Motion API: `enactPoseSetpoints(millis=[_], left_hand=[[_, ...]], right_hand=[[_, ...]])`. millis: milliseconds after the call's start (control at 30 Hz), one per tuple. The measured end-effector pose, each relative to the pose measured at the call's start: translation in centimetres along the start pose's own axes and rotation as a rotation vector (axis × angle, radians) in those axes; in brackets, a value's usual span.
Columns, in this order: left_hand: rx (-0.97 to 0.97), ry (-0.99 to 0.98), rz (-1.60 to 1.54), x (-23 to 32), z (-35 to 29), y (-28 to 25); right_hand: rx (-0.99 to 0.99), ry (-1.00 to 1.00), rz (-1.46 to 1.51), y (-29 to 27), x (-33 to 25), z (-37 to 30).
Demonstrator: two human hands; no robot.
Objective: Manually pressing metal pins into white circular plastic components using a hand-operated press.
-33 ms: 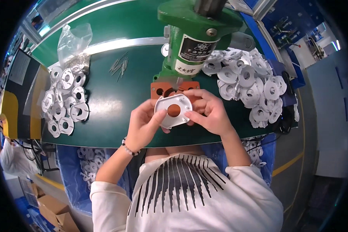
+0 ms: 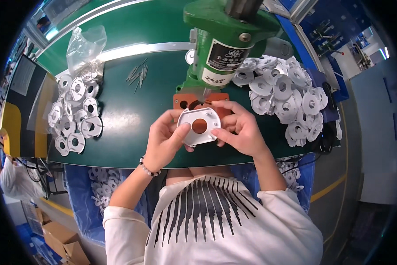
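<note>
Clearly, in the head view, both grips are pinching one thing between them: a white plate (image 2: pixel 200 138) with a round hole through its middle. The left grip (image 2: pixel 165 134) has its thumb on the plate's near face at the left edge, and the right grip (image 2: pixel 240 130) presses its thumb on the right edge, with fingers curled behind.

Just beyond the grips stands an orange block (image 2: pixel 180 100), and above it the green press (image 2: pixel 203 44). Orange shows through the hole, though whether plate and block touch I cannot tell. Far to the right of the right grip lies a heap of white parts (image 2: pixel 284 97); well left of the left grip is a smaller heap (image 2: pixel 77 112), with thin metal pins (image 2: pixel 139 75) loose on the tabletop (image 2: pixel 123 128) beyond that grip.

As a judgement, the hold on the edges is light; uneven thumb pressure could twist the plate or let it slip, and a careless push forward could knock its rim against the block.

The face with small raised pegs points up toward the head. The plate is nearly as broad as long, so its weak long axis seems to run crosswise, grip to grip.
</note>
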State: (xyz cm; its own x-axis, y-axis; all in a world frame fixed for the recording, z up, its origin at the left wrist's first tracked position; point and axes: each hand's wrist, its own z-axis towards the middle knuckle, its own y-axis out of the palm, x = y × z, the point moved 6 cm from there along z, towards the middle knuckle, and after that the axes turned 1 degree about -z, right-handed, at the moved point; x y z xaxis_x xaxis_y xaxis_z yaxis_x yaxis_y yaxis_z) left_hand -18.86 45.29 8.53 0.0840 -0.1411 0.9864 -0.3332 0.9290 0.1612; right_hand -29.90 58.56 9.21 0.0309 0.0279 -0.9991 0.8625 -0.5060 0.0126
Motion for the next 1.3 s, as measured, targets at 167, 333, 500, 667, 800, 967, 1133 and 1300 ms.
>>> enactPoseSetpoints(millis=[167, 333, 500, 667, 800, 967, 1133, 1300], left_hand=[[0.010, -0.116, -0.163, -0.2, 0.3, -0.5], [-0.035, -0.091, -0.037, 0.3, 0.3, -0.3], [-0.049, 0.001, 0.109, 0.5, -0.2, 0.7], [0.052, 0.245, 0.749, 1.6, -0.4, 1.2], [0.172, 0.395, 1.128, 1.9, 0.5, 1.6], [0.184, 0.364, 1.201, 2.2, 1.2, 1.7], [0.169, 0.544, 1.210, 3.0, 0.8, 2.1], [0.045, 0.530, 1.106, 1.6, 1.0, 1.5]], right_hand=[[0.115, -0.117, -0.057, 0.2, -0.9, -0.2], [0.227, -0.129, -0.056, -0.4, -0.5, -0.4], [0.341, -0.318, -0.112, -1.1, -0.4, 0.0], [0.434, -0.261, -0.443, -1.7, 0.5, 2.2], [0.408, -0.467, -0.706, -1.5, -1.1, 4.0], [0.426, -0.376, -0.775, -1.9, -1.8, 4.0], [0.347, -0.691, -0.989, -0.1, -2.7, 0.0], [0.250, -0.667, -1.024, 0.6, 0.0, -0.5]])
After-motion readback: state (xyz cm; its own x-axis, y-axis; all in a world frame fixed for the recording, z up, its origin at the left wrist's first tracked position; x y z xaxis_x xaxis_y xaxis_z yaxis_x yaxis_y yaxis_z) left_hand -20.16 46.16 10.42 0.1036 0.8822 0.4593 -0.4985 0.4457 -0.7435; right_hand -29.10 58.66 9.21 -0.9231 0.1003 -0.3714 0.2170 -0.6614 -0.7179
